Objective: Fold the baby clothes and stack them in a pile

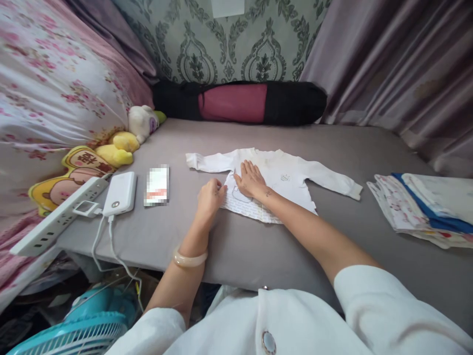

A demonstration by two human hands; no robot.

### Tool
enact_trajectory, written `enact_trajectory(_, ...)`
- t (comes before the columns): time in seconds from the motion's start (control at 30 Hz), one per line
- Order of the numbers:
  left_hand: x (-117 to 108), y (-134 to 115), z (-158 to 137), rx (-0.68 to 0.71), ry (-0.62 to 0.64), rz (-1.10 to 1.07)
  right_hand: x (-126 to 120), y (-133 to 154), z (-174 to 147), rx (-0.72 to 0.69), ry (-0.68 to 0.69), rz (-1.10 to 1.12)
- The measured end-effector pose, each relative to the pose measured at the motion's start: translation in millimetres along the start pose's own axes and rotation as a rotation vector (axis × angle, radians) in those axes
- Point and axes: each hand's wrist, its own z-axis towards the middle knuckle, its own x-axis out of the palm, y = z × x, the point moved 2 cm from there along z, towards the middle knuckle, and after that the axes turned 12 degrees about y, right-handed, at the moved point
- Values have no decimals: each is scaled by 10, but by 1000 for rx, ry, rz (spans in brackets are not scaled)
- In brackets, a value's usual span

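Note:
A small white long-sleeved baby shirt [291, 170] lies spread on the grey-covered surface, its sleeves stretched out to both sides. Printed on it are a small motif, an outline figure and lines of writing near the hem. My right hand [250, 180] rests flat on the left part of its chest, fingers extended and pointing away from me. At the shirt's left side edge, my left hand [212, 196] has its fingers curled and pinched on the fabric; the fingertips are partly hidden. A pale bangle [190, 259] circles my left wrist.
Folded clothes [424, 207] are stacked at the right. On the left are a blurred card [156, 186], a white power bank [120, 193] with cables, a power strip [59, 217] and plush toys [118, 148]. A black-and-red long bag [232, 102] lies along the back. Below left stands a turquoise fan [92, 320].

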Motion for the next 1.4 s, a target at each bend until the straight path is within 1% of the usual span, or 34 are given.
enact_trajectory(0.2, -36, 77, 79, -44, -68, -58, 122, 263, -285, -126, 25, 4)
enact_trajectory(0.33, -52, 86, 95, -53, -95, -99, 172, 366, -410, -148, 52, 11)
enact_trajectory(0.5, -81, 97, 99, -40, -151, -117, 200, 508, -606, -222, 87, 43)
enact_trajectory(0.67, -97, 90, 87, -22, -190, -169, 223, 647, -900, -313, 114, 66)
enact_trajectory(0.73, -97, 71, 78, -9, -200, -186, 200, 659, -1033, -369, 134, 101)
enact_trajectory(0.8, -87, 37, 63, 22, -212, -201, 131, 629, -1154, -465, 174, 170)
enact_trajectory(0.87, -61, -22, 38, 91, -214, -214, 11, 538, -1237, -581, 224, 279)
enact_trajectory(0.9, -39, -63, 20, 141, -209, -215, -63, 460, -1252, -618, 237, 351)
enact_trajectory(0.93, -12, -111, -2, 206, -198, -211, -142, 353, -1244, -600, 211, 433)
enact_trajectory(0.97, 20, -166, -28, 283, -180, -200, -218, 218, -1216, -538, 147, 491)
enact_trajectory(1.0, 58, -225, -58, 368, -155, -181, -284, 61, -1175, -438, 45, 504)
enact_trajectory(1.03, 100, -284, -89, 458, -120, -155, -335, -108, -1131, -321, -68, 466)
enact_trajectory(1.07, 146, -343, -123, 552, -74, -123, -361, -273, -1088, -218, -147, 387)
enact_trajectory(1.1, 194, -399, -158, 646, -19, -84, -360, -426, -1049, -131, -176, 291)
enact_trajectory(1.17, 282, -491, -230, 815, 90, 2, -290, -682, -992, 22, -114, 123)
enact_trajectory(1.23, 351, -551, -295, 911, 186, 89, -188, -824, -980, 58, -49, 23)
enact_trajectory(1.3, 395, -582, -341, 914, 270, 167, -99, -861, -1001, 56, -23, -28)
enact_trajectory(1.4, 420, -590, -370, 856, 361, 235, -29, -804, -1066, 33, -23, -45)
